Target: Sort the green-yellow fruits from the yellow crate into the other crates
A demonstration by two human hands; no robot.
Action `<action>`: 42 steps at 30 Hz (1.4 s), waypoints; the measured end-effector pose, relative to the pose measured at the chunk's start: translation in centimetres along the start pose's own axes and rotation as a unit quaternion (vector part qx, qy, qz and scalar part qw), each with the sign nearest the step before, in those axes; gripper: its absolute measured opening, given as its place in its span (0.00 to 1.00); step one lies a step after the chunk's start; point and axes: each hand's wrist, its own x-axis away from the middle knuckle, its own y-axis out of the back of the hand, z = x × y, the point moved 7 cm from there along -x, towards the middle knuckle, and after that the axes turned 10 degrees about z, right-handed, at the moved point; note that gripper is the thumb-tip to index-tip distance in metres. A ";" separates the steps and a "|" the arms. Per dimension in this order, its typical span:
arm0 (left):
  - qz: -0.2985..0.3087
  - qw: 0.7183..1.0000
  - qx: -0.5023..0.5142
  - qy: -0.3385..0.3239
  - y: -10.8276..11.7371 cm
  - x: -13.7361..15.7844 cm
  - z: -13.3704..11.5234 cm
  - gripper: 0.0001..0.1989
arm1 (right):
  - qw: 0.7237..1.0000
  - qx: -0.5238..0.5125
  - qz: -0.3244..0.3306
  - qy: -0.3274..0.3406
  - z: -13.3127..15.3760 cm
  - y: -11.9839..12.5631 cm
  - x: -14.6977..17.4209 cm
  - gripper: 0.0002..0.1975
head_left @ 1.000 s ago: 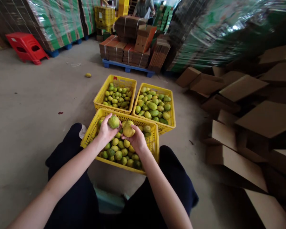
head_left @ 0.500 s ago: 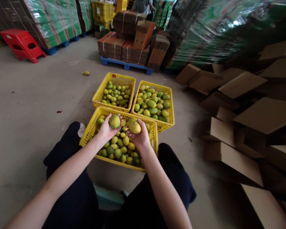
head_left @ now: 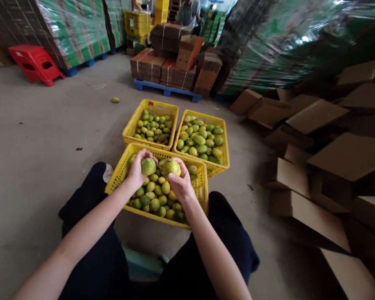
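My left hand (head_left: pixel 138 168) is closed around a green lemon (head_left: pixel 148 166). A yellow-green lemon (head_left: pixel 171 167) sits in my right hand (head_left: pixel 183 183), with the thumb along its near side. Both hands are held over the near yellow crate (head_left: pixel 197 191), a small gap between the two fruits. Many yellow and green lemons (head_left: pixel 158 190) fill this crate, partly covered by my hands and forearms. Behind it stand a left crate (head_left: pixel 127 132) of small green-yellow fruits and a right crate (head_left: pixel 225 146) of longer ones.
Open cardboard boxes (head_left: pixel 315 216) lie heaped on the right. A blue pallet (head_left: pixel 167 90) carries bundled flat cartons (head_left: pixel 148 66). At left are a red stool (head_left: pixel 36 64) and a loose yellow fruit (head_left: pixel 115 100) on the floor. A person (head_left: pixel 189 14) is at the back.
Both lemons have been turned in my fingers and show other sides. My right hand has rolled so its thumb now faces me. The view has shifted slightly.
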 end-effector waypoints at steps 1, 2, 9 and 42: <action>-0.036 0.999 0.018 0.024 0.7 -0.1 0.3 0.11 | 1.000 -0.020 -0.004 -0.016 -0.3 0.0 0.0 0.27; -0.076 0.995 0.033 0.047 1.4 -0.2 0.7 0.11 | 0.999 -0.041 -0.010 -0.032 -0.6 0.0 -0.1 0.24; -0.080 0.988 0.054 0.121 1.2 -0.6 2.3 0.06 | 0.986 -0.124 -0.095 -0.063 -1.6 1.4 -0.6 0.15; 0.007 0.976 0.036 0.214 -0.1 0.2 3.1 0.21 | 0.947 -0.206 -0.135 -0.206 -2.3 1.8 0.5 0.14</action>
